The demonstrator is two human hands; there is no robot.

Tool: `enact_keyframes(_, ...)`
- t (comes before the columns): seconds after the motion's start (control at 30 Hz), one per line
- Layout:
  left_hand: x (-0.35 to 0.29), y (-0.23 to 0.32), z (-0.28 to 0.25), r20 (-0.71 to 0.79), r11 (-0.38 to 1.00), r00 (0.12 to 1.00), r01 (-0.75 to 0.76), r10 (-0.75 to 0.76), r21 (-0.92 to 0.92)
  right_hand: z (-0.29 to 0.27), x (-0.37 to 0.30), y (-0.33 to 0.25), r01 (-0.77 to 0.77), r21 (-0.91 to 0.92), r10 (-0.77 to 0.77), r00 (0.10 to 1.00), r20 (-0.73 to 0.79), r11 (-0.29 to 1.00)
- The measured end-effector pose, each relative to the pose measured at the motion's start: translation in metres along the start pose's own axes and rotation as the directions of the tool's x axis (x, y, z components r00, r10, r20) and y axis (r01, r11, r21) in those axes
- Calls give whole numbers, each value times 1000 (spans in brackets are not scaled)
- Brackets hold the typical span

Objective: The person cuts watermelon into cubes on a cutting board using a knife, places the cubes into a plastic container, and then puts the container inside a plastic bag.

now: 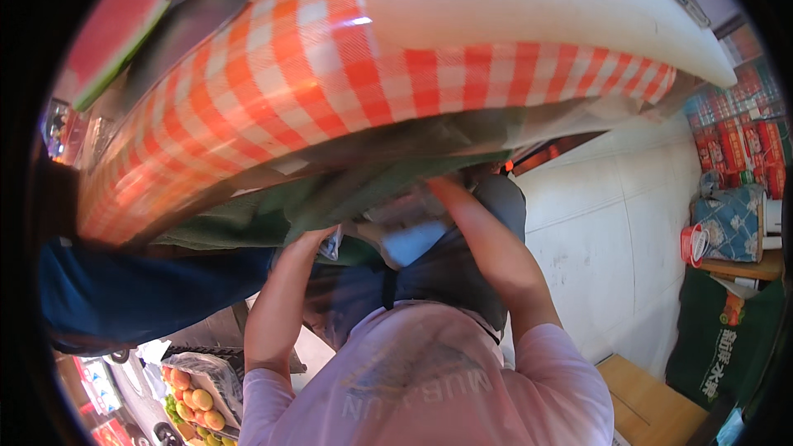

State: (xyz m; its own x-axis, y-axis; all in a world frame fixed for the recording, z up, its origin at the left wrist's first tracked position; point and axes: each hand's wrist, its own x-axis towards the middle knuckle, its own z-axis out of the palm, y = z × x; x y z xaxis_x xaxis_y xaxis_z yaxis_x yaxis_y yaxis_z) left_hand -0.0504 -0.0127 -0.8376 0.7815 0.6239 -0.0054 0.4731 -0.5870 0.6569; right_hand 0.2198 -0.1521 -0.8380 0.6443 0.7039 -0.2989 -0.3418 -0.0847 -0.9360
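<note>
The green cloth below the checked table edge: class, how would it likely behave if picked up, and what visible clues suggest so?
The green cloth would probably be floppy, since it sags in loose folds. It is likely less slippery than the checked tablecloth, as it looks matte where that one shines.

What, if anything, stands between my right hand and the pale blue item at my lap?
A blurred, translucent item shows beside your right hand, just above the pale blue item in the picture. Whether it really blocks the way is too blurred to tell.
</note>
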Motion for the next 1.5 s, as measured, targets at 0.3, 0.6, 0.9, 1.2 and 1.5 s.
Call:
enact_keyframes(0.3, -41, 161, -59, 410, 864, 848, 450, -335, -227, -85, -208, -211, -190, -480, 381, 861, 339, 857)
enact_keyframes(0.6, -104, 417, -328, 172, 704, 854, 505, -491, -498, 21, -335, -522, 845, -441, -380, 531, 757, 301)
enact_keyframes(0.9, -76, 522, -500, -34, 662, 752, 557, -659, -501, 90, -330, -666, 902, -387, -642, 414, 646, 193)
enact_keyframes(1.2, 38, 469, -589, -349, 837, 784, 370, -514, -402, 178, -199, -665, 294, -355, -282, 956, 86, 887)
enact_keyframes(1.5, 160, 273, -565, -490, 741, 601, 280, -631, -611, 302, -56, -637, 408, -635, -384, 905, 184, 657)
